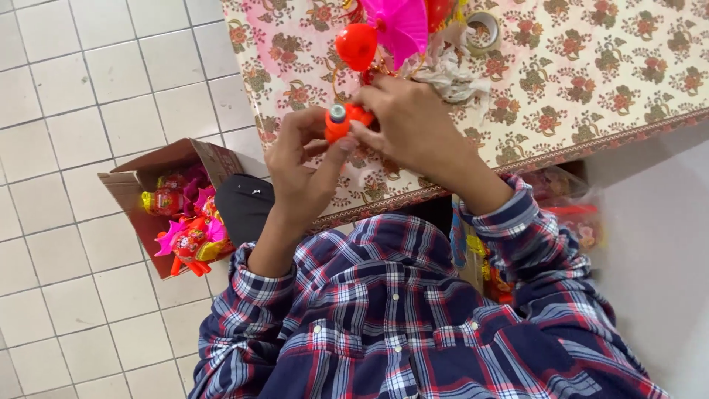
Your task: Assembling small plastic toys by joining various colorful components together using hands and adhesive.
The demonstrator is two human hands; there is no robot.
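My left hand [301,166] and my right hand [412,125] meet over the table edge on a small orange plastic toy part [341,123] with a grey round cap on top. Fingers of both hands pinch it. Just beyond the hands lie a red-orange balloon-like piece [357,44] and a bright pink fan-shaped piece [402,26]. The table carries a pink floral cloth [591,81]. My sleeves are plaid in blue, red and white.
A roll of tape [484,29] and crumpled white plastic [450,77] lie on the cloth. On the tiled floor at left stands an open cardboard box [140,181] holding several pink, red and yellow toys [188,229]. A clear bag of colourful items [572,210] hangs below the table at right.
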